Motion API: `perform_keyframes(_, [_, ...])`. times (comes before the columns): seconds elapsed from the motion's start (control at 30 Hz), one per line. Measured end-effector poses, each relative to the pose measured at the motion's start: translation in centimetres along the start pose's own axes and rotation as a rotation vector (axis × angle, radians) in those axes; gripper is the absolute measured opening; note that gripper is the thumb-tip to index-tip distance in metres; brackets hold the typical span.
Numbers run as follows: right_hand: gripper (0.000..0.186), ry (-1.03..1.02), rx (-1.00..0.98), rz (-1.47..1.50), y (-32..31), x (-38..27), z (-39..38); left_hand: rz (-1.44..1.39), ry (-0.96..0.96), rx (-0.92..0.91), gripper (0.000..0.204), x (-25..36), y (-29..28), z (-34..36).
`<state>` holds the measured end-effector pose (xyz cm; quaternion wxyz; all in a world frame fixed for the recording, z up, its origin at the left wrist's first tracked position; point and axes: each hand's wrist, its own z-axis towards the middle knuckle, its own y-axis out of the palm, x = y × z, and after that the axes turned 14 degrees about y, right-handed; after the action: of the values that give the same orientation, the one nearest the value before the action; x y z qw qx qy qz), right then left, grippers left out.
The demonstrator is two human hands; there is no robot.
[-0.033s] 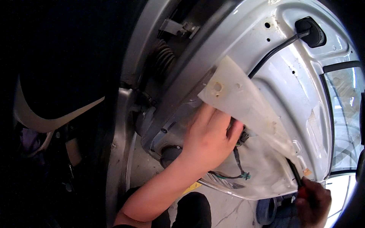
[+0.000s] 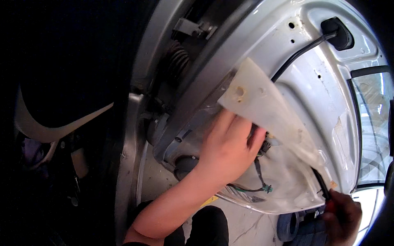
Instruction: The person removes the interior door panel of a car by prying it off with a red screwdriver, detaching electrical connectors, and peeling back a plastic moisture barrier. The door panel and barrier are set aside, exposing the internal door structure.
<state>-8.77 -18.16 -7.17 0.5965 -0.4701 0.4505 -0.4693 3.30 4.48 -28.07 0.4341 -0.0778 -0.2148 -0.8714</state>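
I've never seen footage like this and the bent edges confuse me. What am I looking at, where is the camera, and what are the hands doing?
No machine here: a person works with bare hands, and a wide-angle camera on their head looks down, which bends straight lines. The big pale shape is the inside of a silver car door, stripped of its lining. A loose milky plastic sheet hangs over it, and a black cable runs to a rubber plug near the top. The left hand reaches under the sheet, resting against the door near some wires. The right hand, low at the right, grips a thin black tool with a red handle.
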Motion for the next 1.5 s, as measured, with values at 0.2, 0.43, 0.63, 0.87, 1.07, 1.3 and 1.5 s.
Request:
perform_keyframes(0.2, [0.041, -0.368, 0.213, -0.508, -3.8, 0.9, 1.1, -0.056, -0.023, 0.007, 0.035, -0.4, 0.1, -0.1])
perform_keyframes(0.43, [0.045, -0.342, 0.173, -0.355, -5.8, 1.1, 2.1, -0.095, -0.086, 0.02, 0.04, 0.3, 0.9, -0.7])
perform_keyframes(0.63, [0.045, -0.557, 0.271, -0.432, -2.1, 2.5, 5.0, -0.025, -0.099, 0.022, 0.038, 0.2, 0.1, -0.1])
perform_keyframes(0.87, [0.044, -0.958, 0.228, -0.444, -2.4, 5.2, 11.9, 0.139, -0.05, 0.018, 0.041, 1.6, 1.4, -1.3])
perform_keyframes(1.07, [0.051, -1.072, 0.432, -0.519, -1.6, 5.3, 15.3, 0.094, -0.222, -0.039, 0.047, 1.6, 1.0, -3.4])
perform_keyframes(1.3, [0.044, -0.706, 0.311, -0.298, -1.2, 9.0, 5.5, 0.28, 0.05, -0.229, 0.044, 2.6, -1.4, -2.1])
perform_keyframes(1.5, [0.036, -0.435, 0.092, -0.142, -2.6, 12.9, 0.2, -0.06, -0.152, -0.117, 0.038, 2.0, -2.7, -0.2])
